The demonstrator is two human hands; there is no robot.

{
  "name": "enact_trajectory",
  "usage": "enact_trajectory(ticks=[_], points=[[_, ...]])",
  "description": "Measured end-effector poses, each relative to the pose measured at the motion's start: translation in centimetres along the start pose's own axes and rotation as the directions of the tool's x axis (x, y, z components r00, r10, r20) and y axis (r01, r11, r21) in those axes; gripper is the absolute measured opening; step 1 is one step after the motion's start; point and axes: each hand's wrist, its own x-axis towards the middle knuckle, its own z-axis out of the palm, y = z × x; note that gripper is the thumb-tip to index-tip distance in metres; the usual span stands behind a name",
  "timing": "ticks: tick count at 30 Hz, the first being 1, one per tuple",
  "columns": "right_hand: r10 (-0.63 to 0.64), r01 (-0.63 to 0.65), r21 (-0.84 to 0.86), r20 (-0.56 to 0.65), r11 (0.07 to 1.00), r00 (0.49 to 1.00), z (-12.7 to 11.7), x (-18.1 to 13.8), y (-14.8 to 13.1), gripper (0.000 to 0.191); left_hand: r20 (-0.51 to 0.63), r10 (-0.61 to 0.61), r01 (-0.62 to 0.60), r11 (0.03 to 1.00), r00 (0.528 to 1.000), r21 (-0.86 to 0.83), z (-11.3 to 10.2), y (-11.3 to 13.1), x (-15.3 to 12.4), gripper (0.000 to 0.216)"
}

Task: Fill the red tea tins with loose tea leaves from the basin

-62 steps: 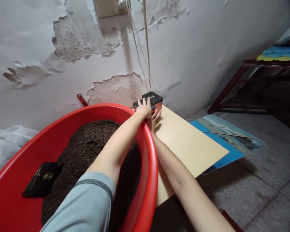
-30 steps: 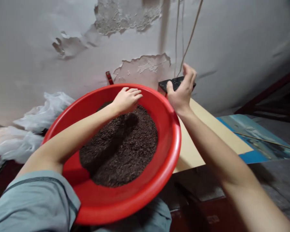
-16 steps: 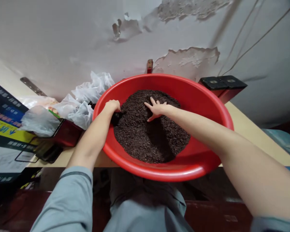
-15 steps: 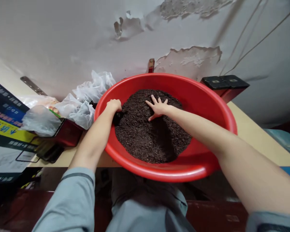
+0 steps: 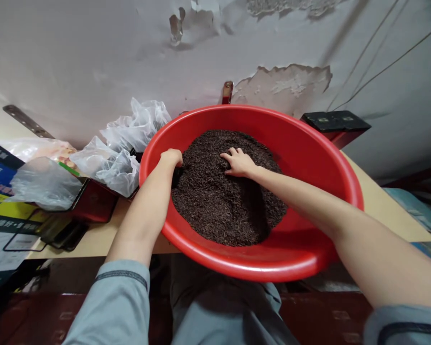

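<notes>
A big red basin [image 5: 319, 158] sits on a tan tabletop [image 5: 377, 201] and holds a heap of dark loose granules [image 5: 222, 201]. My left hand [image 5: 171, 158] is curled in a fist at the heap's left edge, just inside the basin wall, gripping a dark object [image 5: 175, 176] that is mostly hidden under it. My right hand [image 5: 239, 163] rests on top of the heap near the middle, its fingers curled down into the granules.
A black-topped red box [image 5: 335, 122] stands behind the basin at the right. Crumpled clear plastic bags [image 5: 129, 139] and a dark red tray [image 5: 93, 203] lie to the left, with a printed carton [image 5: 0, 191] beyond. A peeling wall with hanging cords [image 5: 362, 48] is behind.
My right hand left the black-topped box and came onto the heap, and its spread fingers have now curled into the granules. My left hand moved to the heap's left edge and closed there.
</notes>
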Motion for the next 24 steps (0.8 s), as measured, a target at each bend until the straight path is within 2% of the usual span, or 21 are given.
enact_trajectory(ticks=[4,8,10,11,12,14,15,17,19,21,22,23,24], points=[[-0.148,0.148,-0.016,0.013,0.989,0.989,0.0,-0.4,-0.3,0.073,-0.07,0.0,0.001,1.0,0.998,0.018,-0.2,0.6,-1.3,0.066],[-0.077,0.077,-0.01,-0.002,0.997,0.997,-0.1,-0.8,-0.8,0.068,-0.176,0.087,-0.095,0.995,0.981,-0.036,-1.4,0.3,-3.0,0.062],[-0.155,0.155,-0.014,-0.001,0.988,0.988,-0.1,-1.0,-1.0,0.066,-0.281,0.147,-0.176,0.981,0.948,-0.079,-1.9,-0.3,-4.5,0.061],[-0.175,0.175,-0.008,0.006,0.984,0.984,-0.1,-1.0,-1.1,0.065,-0.358,0.17,-0.218,0.971,0.918,-0.098,-2.0,-0.8,-5.6,0.061],[-0.161,0.161,0.0,0.01,0.987,0.987,-0.1,-0.9,-1.2,0.065,-0.454,0.178,-0.256,0.96,0.873,-0.116,-1.9,-1.4,-6.9,0.061],[-0.086,0.086,0.007,0.009,0.996,0.996,-0.1,-0.8,-1.2,0.063,-0.657,0.147,-0.323,0.934,0.74,-0.155,-0.9,-3.0,-10.1,0.057],[-0.075,0.075,0.004,0.004,0.997,0.997,-0.1,-0.8,-1.2,0.061,-0.743,0.095,-0.343,0.92,0.662,-0.189,0.1,-3.9,-11.8,0.054],[-0.14,0.14,0.0,0.009,0.99,0.99,-0.1,-0.6,-1.3,0.059,-0.869,-0.077,-0.353,0.893,0.489,-0.279,2.7,-5.8,-14.9,0.057],[-0.172,0.172,0.008,0.024,0.985,0.985,0.0,-0.6,-1.4,0.06,-0.904,-0.322,-0.311,0.861,0.28,-0.402,6.1,-7.4,-17.1,0.061],[-0.112,0.112,0.005,0.025,0.994,0.993,0.2,-0.7,-1.7,0.061,-0.822,-0.551,-0.216,0.793,0.144,-0.569,9.7,-8.3,-18.2,0.051],[-0.082,0.082,-0.004,0.018,0.997,0.997,0.3,-0.7,-1.8,0.06,-0.769,-0.628,-0.169,0.75,0.122,-0.639,11.5,-8.5,-18.2,0.047],[-0.072,0.072,-0.016,0.014,0.997,0.997,0.3,-0.7,-2.0,0.06,-0.736,-0.657,-0.126,0.726,0.164,-0.676,13.1,-8.6,-18.1,0.044],[-0.081,0.081,-0.028,0.023,0.996,0.996,0.3,-0.7,-2.0,0.059,-0.716,-0.659,-0.08,0.721,0.229,-0.689,14.5,-8.6,-17.7,0.043]])
